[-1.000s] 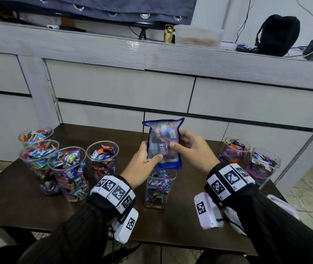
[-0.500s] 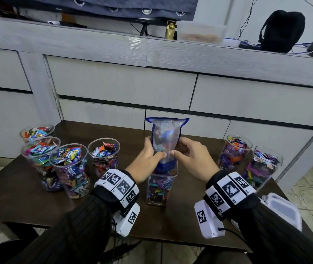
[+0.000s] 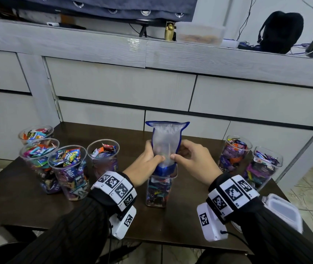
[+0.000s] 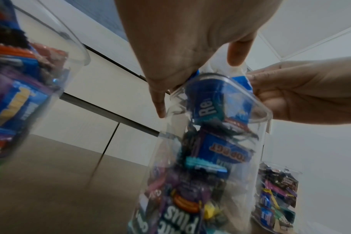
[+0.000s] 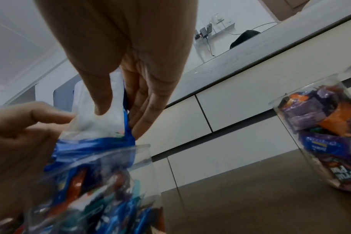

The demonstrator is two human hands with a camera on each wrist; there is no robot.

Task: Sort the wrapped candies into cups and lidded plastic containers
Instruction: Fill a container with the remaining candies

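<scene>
A clear blue-edged plastic bag [image 3: 166, 143] stands upside down, its mouth pushed into a tall clear container [image 3: 158, 189] at the table's middle. My left hand [image 3: 147, 164] pinches the bag's left side and my right hand [image 3: 191, 162] pinches its right side, just above the container rim [image 4: 248, 93]. The bag [image 5: 99, 120] looks nearly emptied. Wrapped candies [image 4: 216, 152] fill the container below it.
Several candy-filled clear cups [image 3: 67, 170] stand at the left of the dark table [image 3: 9, 202]. Two filled containers [image 3: 234, 153] stand at the right. A white lid [image 3: 283, 212] lies by my right forearm. Grey drawers [image 3: 123, 86] rise close behind the table.
The bag held full above the container came down with its mouth into the container, and its candies dropped in. Both hands followed it down and squeezed it narrower.
</scene>
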